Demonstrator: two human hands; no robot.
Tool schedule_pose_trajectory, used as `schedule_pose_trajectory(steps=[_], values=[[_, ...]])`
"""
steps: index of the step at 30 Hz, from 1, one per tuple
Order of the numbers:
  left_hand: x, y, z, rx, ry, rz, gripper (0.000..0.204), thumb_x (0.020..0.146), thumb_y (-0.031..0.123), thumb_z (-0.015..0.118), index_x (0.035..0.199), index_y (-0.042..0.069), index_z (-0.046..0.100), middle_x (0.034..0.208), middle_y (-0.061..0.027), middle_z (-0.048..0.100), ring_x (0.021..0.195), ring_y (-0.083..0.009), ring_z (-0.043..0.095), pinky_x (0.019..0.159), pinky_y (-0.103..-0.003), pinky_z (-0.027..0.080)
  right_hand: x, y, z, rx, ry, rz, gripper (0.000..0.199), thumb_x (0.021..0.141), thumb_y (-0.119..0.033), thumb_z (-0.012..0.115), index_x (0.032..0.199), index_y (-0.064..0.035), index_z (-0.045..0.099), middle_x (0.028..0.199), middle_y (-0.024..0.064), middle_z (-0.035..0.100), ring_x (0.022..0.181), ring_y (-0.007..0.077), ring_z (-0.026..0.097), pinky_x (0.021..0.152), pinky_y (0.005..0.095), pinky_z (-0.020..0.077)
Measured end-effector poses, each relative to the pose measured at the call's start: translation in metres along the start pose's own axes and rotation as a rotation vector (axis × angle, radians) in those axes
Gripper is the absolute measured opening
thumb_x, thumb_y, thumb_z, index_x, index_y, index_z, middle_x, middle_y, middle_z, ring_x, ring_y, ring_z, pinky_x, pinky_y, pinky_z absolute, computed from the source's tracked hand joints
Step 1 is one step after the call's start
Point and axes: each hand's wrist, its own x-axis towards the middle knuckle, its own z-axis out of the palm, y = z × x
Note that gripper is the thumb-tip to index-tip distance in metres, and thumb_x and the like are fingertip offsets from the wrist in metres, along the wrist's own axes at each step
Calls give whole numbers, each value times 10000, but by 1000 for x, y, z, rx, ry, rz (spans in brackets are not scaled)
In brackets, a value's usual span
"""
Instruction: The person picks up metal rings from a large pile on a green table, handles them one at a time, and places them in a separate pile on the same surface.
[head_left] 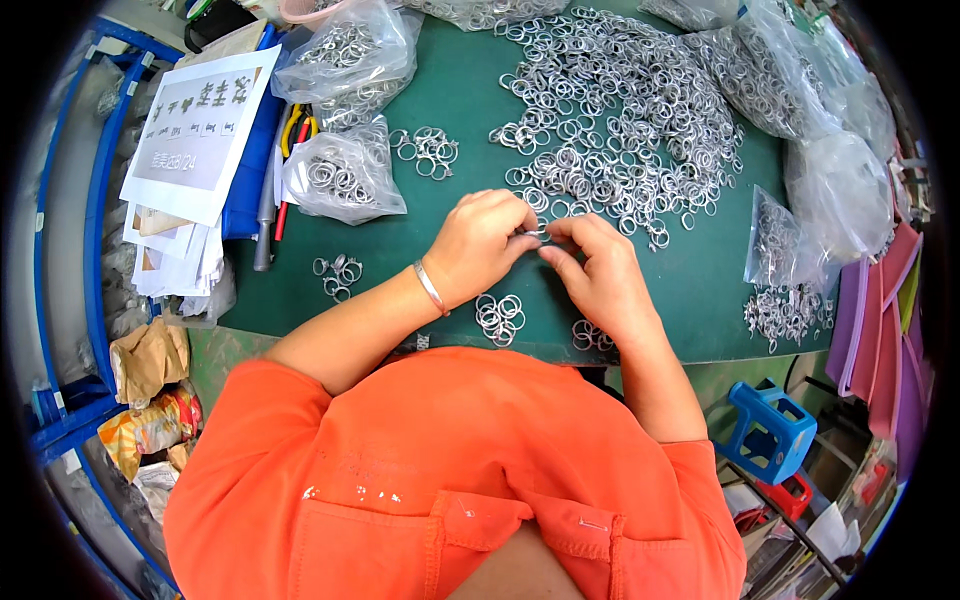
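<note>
Over the green table, my left hand (487,240) and my right hand (597,268) meet fingertip to fingertip. Between them they pinch a small silver ring (541,232), partly hidden by the fingers. Just beyond my hands spreads a large heap of silver rings (620,130). Close to my body lie a small pile of rings (499,320) and another pile (590,335), the latter partly covered by my right forearm. Left of my left forearm sits a little group of rings (338,276), and farther off is another loose cluster (428,152).
Clear bags of rings (345,170) stand at the left, beside yellow-handled pliers (297,130) and printed sheets (200,135). More plastic bags (838,190) line the right, with a ring pile (787,315) below them. A blue stool (770,430) stands by the table's right front.
</note>
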Motion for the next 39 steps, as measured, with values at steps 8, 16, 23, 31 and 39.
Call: schedule_pose_trajectory(steps=[8, 16, 23, 31, 39], values=[[-3, 14, -8, -299, 26, -52, 168, 735, -43, 738, 873, 5, 655, 869, -79, 653, 725, -143, 634, 645, -259, 526, -4, 3, 6, 226, 58, -92, 134, 782, -34, 745, 898, -6, 684, 808, 97, 652, 670, 191, 622, 600, 293, 499], [-4, 14, -11, -251, 57, -45, 179, 765, -35, 730, 923, 9, 659, 865, -75, 660, 715, -145, 628, 640, -254, 515, -16, 16, -23, 143, 113, 27, 84, 769, -5, 738, 844, -8, 698, 773, 77, 667, 665, 168, 624, 589, 277, 485], [3, 32, -8, -462, -101, 24, 225, 769, 66, 778, 965, 26, 676, 901, -67, 641, 754, -143, 618, 641, -270, 513, -21, 4, -15, 150, 92, -83, 86, 773, 14, 729, 850, 2, 693, 791, 87, 677, 685, 167, 643, 600, 280, 503], [1, 17, -40, -614, 119, -284, 47, 843, -1, 697, 873, -21, 666, 873, -55, 636, 690, -113, 641, 634, -232, 535, 8, 11, 7, -130, 5, -247, 199, 798, 27, 647, 985, -32, 682, 926, 114, 638, 857, 299, 634, 739, 371, 518], [41, -26, -144, -1105, 513, -450, 98, 928, 131, 642, 967, 42, 628, 819, -17, 656, 714, -96, 634, 663, -240, 552, 14, 14, 15, -209, 29, -235, 174, 780, 19, 664, 941, -43, 642, 892, 114, 578, 862, 318, 596, 745, 399, 502]])
